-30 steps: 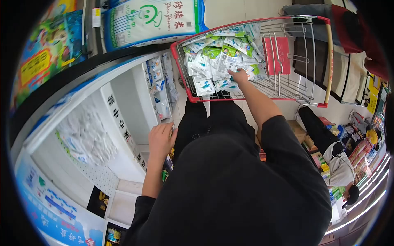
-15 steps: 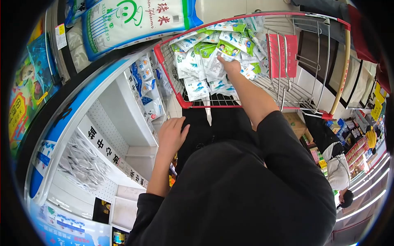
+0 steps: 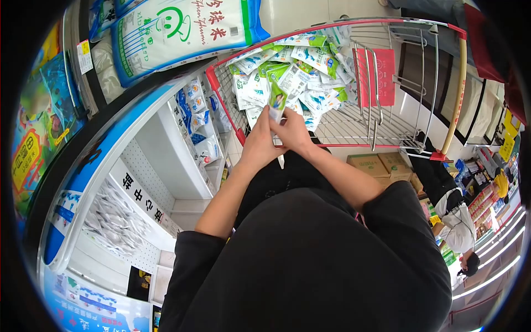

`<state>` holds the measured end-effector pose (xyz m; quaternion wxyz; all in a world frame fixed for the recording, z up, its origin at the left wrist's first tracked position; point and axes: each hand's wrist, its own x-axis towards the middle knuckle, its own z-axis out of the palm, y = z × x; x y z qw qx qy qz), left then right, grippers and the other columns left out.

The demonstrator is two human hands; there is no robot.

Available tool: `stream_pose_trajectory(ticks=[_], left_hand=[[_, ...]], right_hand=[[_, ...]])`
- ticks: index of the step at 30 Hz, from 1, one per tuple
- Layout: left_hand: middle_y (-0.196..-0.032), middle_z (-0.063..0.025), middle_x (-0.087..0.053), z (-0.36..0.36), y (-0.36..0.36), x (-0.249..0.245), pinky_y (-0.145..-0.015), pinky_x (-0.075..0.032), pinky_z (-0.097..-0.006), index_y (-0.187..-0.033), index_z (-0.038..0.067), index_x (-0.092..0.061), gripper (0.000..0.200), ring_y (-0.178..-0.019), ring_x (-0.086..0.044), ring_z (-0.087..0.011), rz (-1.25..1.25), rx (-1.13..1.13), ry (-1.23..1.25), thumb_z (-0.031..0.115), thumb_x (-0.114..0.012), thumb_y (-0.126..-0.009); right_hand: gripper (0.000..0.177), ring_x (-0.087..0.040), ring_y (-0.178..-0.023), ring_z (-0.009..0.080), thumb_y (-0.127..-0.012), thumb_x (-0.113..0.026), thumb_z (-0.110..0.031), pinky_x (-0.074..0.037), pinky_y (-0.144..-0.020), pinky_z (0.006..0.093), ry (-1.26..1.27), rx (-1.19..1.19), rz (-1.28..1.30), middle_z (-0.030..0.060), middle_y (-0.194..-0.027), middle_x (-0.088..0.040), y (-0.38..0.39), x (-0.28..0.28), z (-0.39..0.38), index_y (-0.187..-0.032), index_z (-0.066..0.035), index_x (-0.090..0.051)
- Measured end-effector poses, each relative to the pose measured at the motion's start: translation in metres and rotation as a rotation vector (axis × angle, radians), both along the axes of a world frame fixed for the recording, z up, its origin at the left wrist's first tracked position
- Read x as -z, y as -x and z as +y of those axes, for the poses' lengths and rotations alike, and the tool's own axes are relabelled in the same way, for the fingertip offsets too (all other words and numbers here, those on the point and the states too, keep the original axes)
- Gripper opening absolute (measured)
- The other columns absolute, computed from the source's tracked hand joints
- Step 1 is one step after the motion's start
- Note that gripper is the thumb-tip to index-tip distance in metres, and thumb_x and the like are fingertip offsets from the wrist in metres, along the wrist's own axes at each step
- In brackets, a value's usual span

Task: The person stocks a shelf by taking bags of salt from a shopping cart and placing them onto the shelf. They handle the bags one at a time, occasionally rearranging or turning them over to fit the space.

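Near the front rim of the shopping cart (image 3: 241, 136), both my hands meet on one green-and-white salt packet (image 3: 278, 98). My left hand (image 3: 260, 141) pinches its lower left side, and my right hand (image 3: 293, 131) grips the lower right; the fingers partly cover its lower end. The packet is tilted upright, its green printed part facing up. Beyond my hands, a heap of similar salt packets (image 3: 321, 58) fills the left part of the cart basket.
White shelving (image 3: 157, 149) at the left holds a row of silvery-white packets (image 3: 110, 216). A large rice sack (image 3: 182, 33) lies above it. Cardboard boxes (image 3: 381, 166) stand beneath the cart's right side. Another person (image 3: 456, 221) is farther off at the right.
My right hand has drawn back from the heap toward me with a packet. My left hand has risen from beside my body to join it on the packet.
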<state>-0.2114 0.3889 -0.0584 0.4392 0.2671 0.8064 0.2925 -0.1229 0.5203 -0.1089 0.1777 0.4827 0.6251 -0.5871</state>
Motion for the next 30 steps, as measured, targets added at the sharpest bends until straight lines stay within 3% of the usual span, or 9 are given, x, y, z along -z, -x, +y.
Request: stream_pose_trajectory(ticks=[3,5,7,10,15,21,23,25,30], left_hand=[[-0.130,-0.0213,-0.069,-0.014,0.024,0.003,-0.099,-0.055,-0.0440,-0.153,-0.004,-0.037,0.105,-0.118,-0.069,-0.0358,-0.300,-0.227,0.029,0.018,-0.093,-0.067],[-0.120,-0.0158,-0.075,-0.041,0.022,0.028,-0.093,-0.058,-0.0397,-0.145,-0.004,-0.049,0.083,-0.107,-0.074,-0.0274,-0.360,-0.326,-0.136,0.012,-0.090,-0.075],[-0.124,-0.0116,-0.073,-0.050,0.025,0.031,-0.094,-0.058,-0.0358,-0.139,-0.002,-0.057,0.060,-0.110,-0.072,-0.0202,-0.869,-0.654,-0.126,0.001,-0.082,-0.085],[-0.123,-0.0136,-0.074,-0.063,0.013,0.029,-0.094,-0.059,-0.0358,-0.133,-0.004,-0.061,0.047,-0.108,-0.073,-0.0212,-0.815,-0.772,-0.092,-0.002,-0.078,-0.089],[-0.122,-0.0154,-0.075,-0.088,-0.004,0.023,-0.094,-0.059,-0.0361,-0.131,-0.004,-0.063,0.045,-0.107,-0.074,-0.0226,-0.736,-0.874,-0.003,0.000,-0.080,-0.089],[-0.119,-0.0142,-0.075,-0.089,0.000,0.017,-0.092,-0.058,-0.0345,-0.124,-0.004,-0.067,0.037,-0.106,-0.073,-0.0208,-0.749,-0.835,0.023,0.007,-0.082,-0.091],[-0.119,-0.0135,-0.075,-0.090,-0.002,0.023,-0.092,-0.058,-0.0345,-0.124,-0.004,-0.067,0.037,-0.106,-0.073,-0.0204,-0.753,-0.844,-0.009,0.008,-0.082,-0.092],[-0.117,-0.0116,-0.076,-0.092,-0.002,0.031,-0.094,-0.057,-0.0347,-0.124,-0.004,-0.067,0.038,-0.104,-0.073,-0.0200,-0.771,-0.860,-0.134,0.008,-0.082,-0.092],[-0.125,-0.0122,-0.072,-0.090,0.004,0.039,-0.100,-0.054,-0.0365,-0.129,-0.003,-0.064,0.040,-0.112,-0.070,-0.0201,-0.912,-0.907,-0.294,0.009,-0.080,-0.094]], right_hand=[[0.050,-0.076,-0.102,0.0315,-0.091,-0.077,-0.025,-0.057,-0.094,0.0417,0.314,-0.163,0.305,0.0236,-0.108,-0.077,0.010,-0.030,0.018,-0.127,0.008,-0.064],[0.044,-0.074,-0.100,0.0219,-0.101,-0.068,-0.013,-0.061,-0.087,0.0377,0.824,-0.066,0.485,0.0179,-0.117,-0.076,0.014,-0.025,0.036,-0.141,0.003,-0.057],[0.037,-0.075,-0.093,0.0167,-0.097,-0.070,-0.015,-0.059,-0.084,0.0333,0.503,-0.026,0.331,0.0145,-0.108,-0.078,0.026,-0.002,0.056,-0.129,0.005,-0.067],[0.034,-0.074,-0.083,0.0196,-0.090,-0.081,-0.021,-0.056,-0.070,0.0337,-0.189,0.553,0.061,0.0139,-0.098,-0.077,0.007,0.130,0.057,-0.110,0.005,-0.072],[0.040,-0.071,-0.086,0.0236,-0.081,-0.092,-0.030,-0.060,-0.073,0.0387,0.066,0.592,-0.398,0.0104,-0.096,-0.074,-0.003,0.224,0.075,-0.101,0.000,-0.074],[0.060,-0.075,-0.088,0.0253,-0.077,-0.094,-0.035,-0.059,-0.075,0.0392,-0.190,0.265,-0.567,0.0178,-0.108,-0.077,0.007,0.197,0.067,-0.109,0.011,-0.073],[0.059,-0.075,-0.082,0.0240,-0.079,-0.092,-0.034,-0.059,-0.075,0.0376,0.016,0.390,-0.244,0.0180,-0.105,-0.078,0.002,0.188,0.058,-0.109,0.012,-0.072],[0.050,-0.077,-0.082,0.0298,-0.077,-0.089,-0.037,-0.059,-0.076,0.0419,-0.168,0.157,-0.086,0.0202,-0.097,-0.079,-0.011,0.175,0.040,-0.103,0.004,-0.078],[0.038,-0.073,-0.085,0.0405,-0.080,-0.084,-0.028,-0.057,-0.081,0.0468,-0.046,-0.296,0.303,0.0256,-0.088,-0.073,0.005,-0.004,-0.004,-0.097,0.005,-0.073]])
